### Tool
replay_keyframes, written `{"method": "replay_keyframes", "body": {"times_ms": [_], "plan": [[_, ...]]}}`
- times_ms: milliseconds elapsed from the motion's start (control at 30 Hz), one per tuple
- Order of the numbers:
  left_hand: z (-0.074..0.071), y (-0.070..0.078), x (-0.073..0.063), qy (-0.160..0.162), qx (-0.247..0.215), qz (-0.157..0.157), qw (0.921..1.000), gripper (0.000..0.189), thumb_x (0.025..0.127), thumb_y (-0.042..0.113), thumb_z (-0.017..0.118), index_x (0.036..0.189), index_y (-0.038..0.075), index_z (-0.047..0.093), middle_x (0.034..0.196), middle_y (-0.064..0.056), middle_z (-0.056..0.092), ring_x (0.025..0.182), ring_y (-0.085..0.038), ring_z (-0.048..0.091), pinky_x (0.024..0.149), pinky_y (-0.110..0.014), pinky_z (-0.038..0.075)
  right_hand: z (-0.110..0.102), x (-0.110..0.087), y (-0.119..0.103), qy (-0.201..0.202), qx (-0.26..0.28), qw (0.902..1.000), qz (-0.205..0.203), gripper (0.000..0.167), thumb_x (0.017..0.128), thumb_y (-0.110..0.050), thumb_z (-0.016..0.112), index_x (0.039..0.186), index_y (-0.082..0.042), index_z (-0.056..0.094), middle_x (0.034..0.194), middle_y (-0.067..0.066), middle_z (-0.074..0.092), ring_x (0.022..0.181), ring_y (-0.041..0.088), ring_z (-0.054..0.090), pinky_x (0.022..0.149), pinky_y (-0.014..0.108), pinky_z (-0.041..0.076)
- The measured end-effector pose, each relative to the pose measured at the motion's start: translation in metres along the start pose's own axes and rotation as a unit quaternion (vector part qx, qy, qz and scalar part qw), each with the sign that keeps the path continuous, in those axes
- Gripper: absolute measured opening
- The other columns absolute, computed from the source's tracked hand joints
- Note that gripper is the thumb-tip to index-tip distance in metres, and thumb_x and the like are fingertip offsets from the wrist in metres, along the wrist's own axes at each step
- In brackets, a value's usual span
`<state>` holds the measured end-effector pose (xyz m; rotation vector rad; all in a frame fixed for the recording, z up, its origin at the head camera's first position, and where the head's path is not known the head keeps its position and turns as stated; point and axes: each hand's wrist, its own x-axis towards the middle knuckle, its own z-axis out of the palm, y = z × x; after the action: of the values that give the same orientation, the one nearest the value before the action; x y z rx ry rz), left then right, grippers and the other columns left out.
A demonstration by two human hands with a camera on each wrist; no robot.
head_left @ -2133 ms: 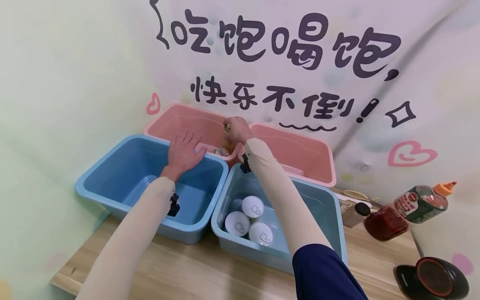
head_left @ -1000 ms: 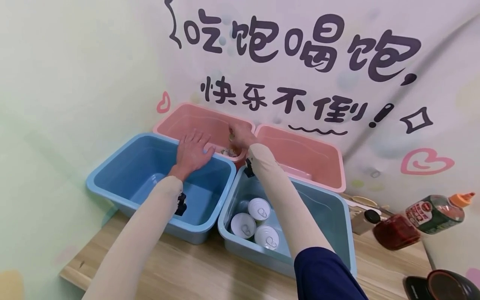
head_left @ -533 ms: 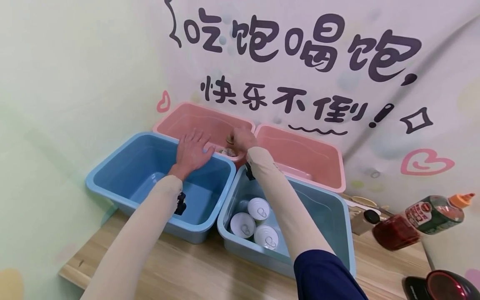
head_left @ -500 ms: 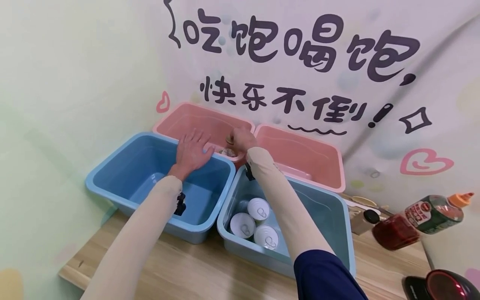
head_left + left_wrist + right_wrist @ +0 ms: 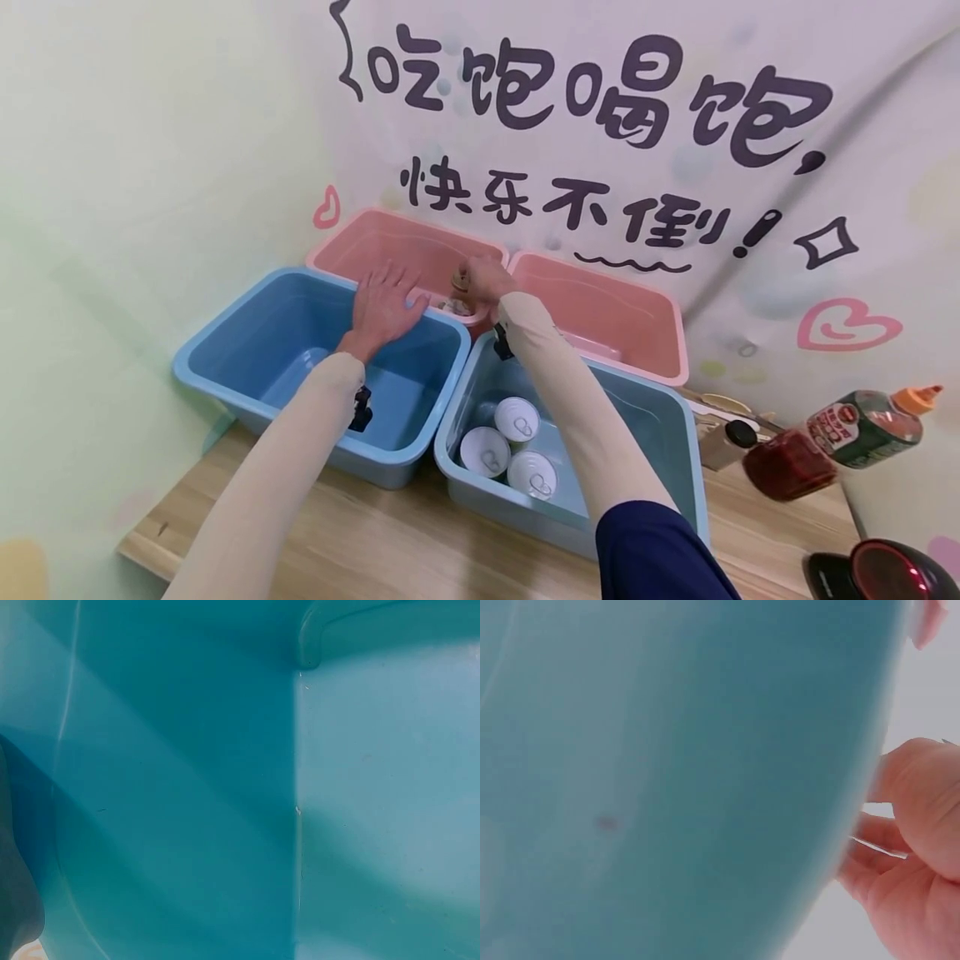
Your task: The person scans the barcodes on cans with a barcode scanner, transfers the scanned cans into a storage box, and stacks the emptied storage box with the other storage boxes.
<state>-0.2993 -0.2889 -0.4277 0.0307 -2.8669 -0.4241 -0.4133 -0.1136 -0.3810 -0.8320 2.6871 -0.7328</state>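
In the head view my left hand [image 5: 384, 307] lies palm down with its fingers stretched over the rims where the left blue tub [image 5: 247, 350] meets the left pink tub [image 5: 420, 246]. My right hand [image 5: 489, 279] is above the right end of that pink tub, fingers curled round a small round golden-brown object [image 5: 460, 281], mostly hidden by the hand; I cannot tell its kind. Just below, small pale patterned pieces [image 5: 453, 307] lie in the tub. The right wrist view shows the right hand [image 5: 922, 847] partly behind a blue tub's edge, thumb and fingers bent.
Three pull-tab cans [image 5: 483, 452] stand in the right blue tub [image 5: 660, 425], under my right forearm. Behind it is another pink tub [image 5: 600, 292]. To the right are a sauce bottle [image 5: 866, 429], a red jar [image 5: 791, 467], a black-capped shaker [image 5: 723, 442] and a black device [image 5: 892, 575].
The head view has shifted slightly left. My right hand has dipped a little into the left pink tub with the small object and stays about there. The left hand keeps its place on the rims.
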Motion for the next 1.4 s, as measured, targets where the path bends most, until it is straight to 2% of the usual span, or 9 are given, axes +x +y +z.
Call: {"method": "replay_keyframes", "body": {"times_ms": [133,267,400,500,633,833,1033,1267,1400], "plan": [[0.004,0.001,0.0,0.0,-0.001,0.003,1.0,0.066,0.101,0.05,0.039,0.156,0.015,0.035,0.165,-0.013,0.028,0.155,-0.036,0.016,0.125,-0.057,0.012,-0.005,-0.006,-0.001,0.004,-0.047,0.9986,-0.026,0.034,0.086,-0.008,0.077,0.118,-0.016,0.069,0.115,0.009,0.066,0.1,0.022,0.058,0.086,0.032,0.057],[0.006,0.001,0.0,0.002,-0.006,0.007,1.0,0.065,0.101,0.049,0.04,0.155,0.014,0.037,0.164,-0.015,0.03,0.154,-0.038,0.018,0.125,-0.058,0.01,-0.011,-0.013,-0.001,0.01,-0.079,0.9955,-0.051,0.048,0.089,-0.005,0.072,0.134,-0.02,0.062,0.134,0.007,0.062,0.115,0.021,0.054,0.105,0.038,0.049],[0.007,0.002,-0.001,0.001,-0.006,0.005,1.0,0.065,0.101,0.05,0.04,0.156,0.015,0.036,0.164,-0.014,0.029,0.155,-0.037,0.017,0.125,-0.058,0.01,-0.019,-0.021,-0.002,0.012,-0.094,0.9933,-0.065,0.051,0.095,-0.012,0.066,0.144,-0.021,0.054,0.145,0.006,0.055,0.127,0.022,0.051,0.112,0.043,0.045],[0.007,0.003,-0.001,-0.003,-0.005,0.002,1.0,0.065,0.101,0.05,0.039,0.156,0.017,0.035,0.164,-0.013,0.029,0.155,-0.037,0.016,0.125,-0.057,0.012,-0.025,-0.032,-0.004,0.014,-0.119,0.9904,-0.069,0.053,0.096,-0.019,0.065,0.147,-0.021,0.051,0.148,0.009,0.051,0.129,0.025,0.049,0.109,0.043,0.047],[0.007,0.004,0.0,-0.005,-0.003,0.001,1.0,0.065,0.101,0.05,0.04,0.155,0.015,0.037,0.163,-0.014,0.031,0.155,-0.038,0.016,0.124,-0.058,0.013,-0.033,-0.054,-0.005,0.026,-0.12,0.9891,-0.081,0.054,0.096,-0.02,0.065,0.148,-0.023,0.05,0.148,0.009,0.049,0.126,0.025,0.05,0.103,0.039,0.052],[0.008,0.003,0.002,-0.012,-0.003,-0.002,0.9999,0.066,0.101,0.05,0.04,0.155,0.013,0.037,0.163,-0.017,0.031,0.154,-0.039,0.016,0.124,-0.06,0.012,-0.042,-0.089,0.0,0.043,-0.097,0.9871,-0.12,0.057,0.093,-0.021,0.069,0.147,-0.02,0.05,0.144,0.012,0.05,0.127,0.027,0.049,0.101,0.039,0.053],[0.008,0.001,0.004,-0.009,0.014,-0.001,0.9999,0.064,0.101,0.049,0.04,0.153,0.012,0.041,0.161,-0.018,0.033,0.153,-0.04,0.02,0.123,-0.06,0.015,-0.049,-0.126,0.006,0.056,-0.067,0.9898,-0.112,0.063,0.089,-0.018,0.075,0.147,-0.019,0.05,0.143,0.012,0.051,0.124,0.028,0.051,0.099,0.043,0.054],[0.006,0.001,0.006,-0.001,0.015,0.006,0.9999,0.063,0.101,0.048,0.04,0.152,0.012,0.041,0.162,-0.018,0.032,0.153,-0.04,0.019,0.123,-0.06,0.014,-0.045,-0.17,0.02,0.067,-0.064,0.9821,-0.164,0.072,0.08,-0.013,0.084,0.145,-0.014,0.052,0.134,0.015,0.058,0.113,0.031,0.061,0.093,0.042,0.058],[0.004,0.003,0.006,-0.001,0.014,0.005,0.9999,0.063,0.101,0.048,0.04,0.153,0.012,0.04,0.162,-0.018,0.031,0.153,-0.04,0.018,0.123,-0.06,0.013,-0.038,-0.189,0.03,0.039,-0.061,0.9831,-0.168,0.073,0.078,-0.012,0.085,0.144,-0.013,0.053,0.135,0.014,0.058,0.109,0.03,0.063,0.086,0.039,0.06]]}}
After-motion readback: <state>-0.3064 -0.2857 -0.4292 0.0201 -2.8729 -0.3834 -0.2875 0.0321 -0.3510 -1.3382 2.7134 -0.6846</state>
